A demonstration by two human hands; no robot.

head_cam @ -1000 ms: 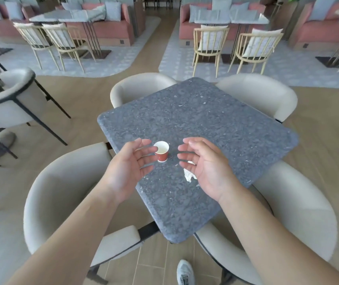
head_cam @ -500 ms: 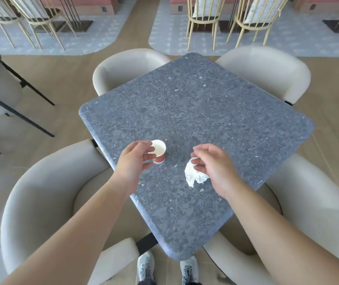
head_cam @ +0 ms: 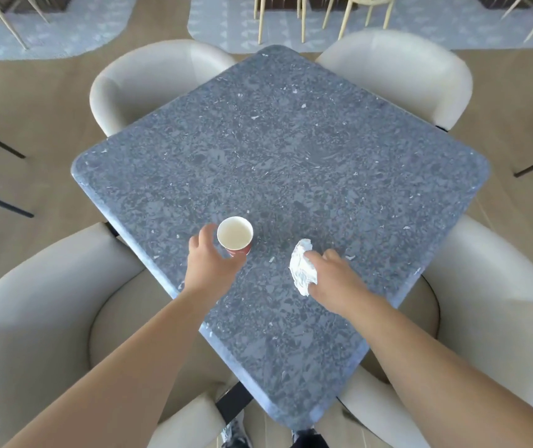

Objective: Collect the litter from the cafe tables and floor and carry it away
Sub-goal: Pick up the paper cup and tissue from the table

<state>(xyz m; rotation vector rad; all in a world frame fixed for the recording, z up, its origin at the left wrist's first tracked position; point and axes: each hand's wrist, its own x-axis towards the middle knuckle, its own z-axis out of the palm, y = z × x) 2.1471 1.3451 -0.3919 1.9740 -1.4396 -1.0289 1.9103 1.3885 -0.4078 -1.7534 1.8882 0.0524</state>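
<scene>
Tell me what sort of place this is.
Most likely a cafe seating area: a speckled grey stone table ringed by cream tub chairs, more wooden chairs on a rug beyond, and a paper cup and crumpled napkin left on top.

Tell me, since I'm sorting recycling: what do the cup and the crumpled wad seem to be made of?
The cup looks like paper: matte white inside, thin rolled rim, printed red outside. The crumpled wad under the right hand could be foil or a tissue; its sharp creases carry a silvery sheen, but the glare leaves it open.
</scene>
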